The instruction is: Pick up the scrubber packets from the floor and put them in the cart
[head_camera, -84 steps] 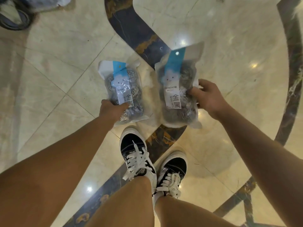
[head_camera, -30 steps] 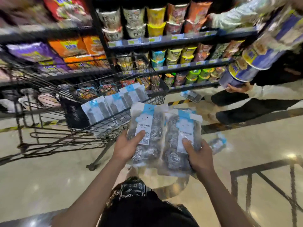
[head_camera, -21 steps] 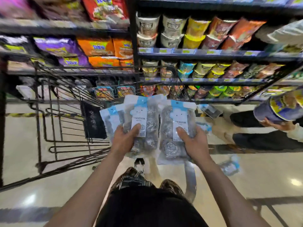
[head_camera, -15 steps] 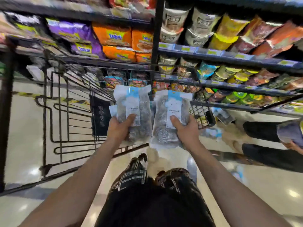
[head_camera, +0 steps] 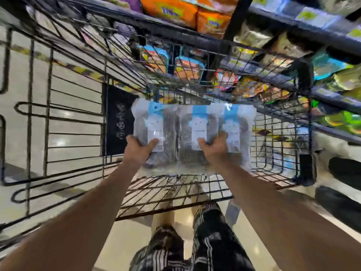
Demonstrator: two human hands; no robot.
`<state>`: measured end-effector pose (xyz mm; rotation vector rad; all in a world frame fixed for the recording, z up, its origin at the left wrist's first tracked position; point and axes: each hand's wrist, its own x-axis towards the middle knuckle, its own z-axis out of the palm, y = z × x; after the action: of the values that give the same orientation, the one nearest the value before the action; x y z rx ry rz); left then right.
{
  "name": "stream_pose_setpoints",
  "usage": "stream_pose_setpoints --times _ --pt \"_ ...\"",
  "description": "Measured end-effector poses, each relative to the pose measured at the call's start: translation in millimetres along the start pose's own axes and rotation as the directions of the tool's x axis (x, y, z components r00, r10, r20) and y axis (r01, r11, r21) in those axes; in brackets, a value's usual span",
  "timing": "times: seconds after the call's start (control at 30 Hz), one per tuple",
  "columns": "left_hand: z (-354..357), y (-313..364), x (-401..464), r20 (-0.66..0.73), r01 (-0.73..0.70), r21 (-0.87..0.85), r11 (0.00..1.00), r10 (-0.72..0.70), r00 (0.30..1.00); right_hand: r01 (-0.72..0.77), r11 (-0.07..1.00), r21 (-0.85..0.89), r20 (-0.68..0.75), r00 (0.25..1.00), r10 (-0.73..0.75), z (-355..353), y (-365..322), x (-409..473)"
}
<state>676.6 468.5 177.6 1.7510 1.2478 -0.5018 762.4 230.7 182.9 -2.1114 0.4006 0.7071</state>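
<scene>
Each hand pinches a scrubber packet by its near end: left hand [head_camera: 136, 148] on the left packet [head_camera: 156, 132], right hand [head_camera: 213, 149] on the right packet [head_camera: 197, 132], long axes pointing away, over the cart [head_camera: 273, 133] basket

Over the black wire cart [head_camera: 273, 133], the left hand [head_camera: 138, 148] grips one scrubber packet [head_camera: 156, 132] and the right hand [head_camera: 214, 149] grips another [head_camera: 199, 128], a third packet [head_camera: 238, 132] lying just beside, stocked shelves [head_camera: 293, 28] behind.

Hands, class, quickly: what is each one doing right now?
Left hand: grips the left scrubber packet over the cart.
Right hand: grips the middle scrubber packet.
</scene>
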Motion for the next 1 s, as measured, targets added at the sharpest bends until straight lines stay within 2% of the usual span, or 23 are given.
stream_pose_setpoints --times 0.07,0.1,0.17,0.27,0.33,0.43,0.57,0.73,0.87,1.0 --pt "-2.7 4.7 -8.8 -0.023 -0.073 0.016 0.997 0.073 0.997 0.060 0.998 -0.033 -0.089 0.994 -0.063 0.0 3.1 -10.0" --pt "-6.2 9.3 -17.5 -0.010 -0.118 0.051 0.992 0.119 0.993 0.108 0.992 -0.060 -0.084 0.990 -0.113 0.2 3.4 -13.4" --pt "-11.0 13.5 -30.4 0.046 -0.162 0.231 0.959 0.156 0.987 0.156 0.971 -0.182 -0.017 0.987 -0.162 2.5 1.8 -19.6" --pt "-16.1 12.4 -32.9 0.108 -0.172 0.455 0.874 0.138 0.985 0.151 0.941 -0.303 0.043 0.989 -0.144 4.8 -2.0 -24.5" --pt "-20.6 14.8 -32.2 0.138 -0.154 0.500 0.852 0.097 0.986 0.142 0.923 -0.358 0.044 0.990 -0.135 4.2 -6.1 -27.0" --pt "-27.0 26.8 -39.2 0.171 -0.155 0.580 0.800 0.067 0.983 0.124 0.852 -0.508 0.129 0.989 -0.068 -2.1 -16.8 -28.9" --pt "-41.0 50.4 -67.1 0.161 -0.238 0.714 0.658 0.176 0.971 0.156 0.807 -0.570 0.192 0.980 -0.053 -21.3 -36.1 -45.4" --pt "-64.4 86.8 -116.0 0.142 -0.354 0.833 0.425 0.453 0.880 0.271 0.711 -0.648 0.151 0.962 -0.229 -53.2 -72.7 -88.8" --pt "-78.0 121.1 -157.6 0.164 -0.436 0.839 0.326 0.612 0.773 0.282 0.603 -0.746 0.081 0.938 -0.338 -82.0 -105.1 -127.0" --pt "-81.2 153.9 -197.6 0.228 -0.519 0.822 0.235 0.699 0.678 0.224 0.617 -0.754 -0.094 0.893 -0.439 -109.1 -121.2 -159.4"
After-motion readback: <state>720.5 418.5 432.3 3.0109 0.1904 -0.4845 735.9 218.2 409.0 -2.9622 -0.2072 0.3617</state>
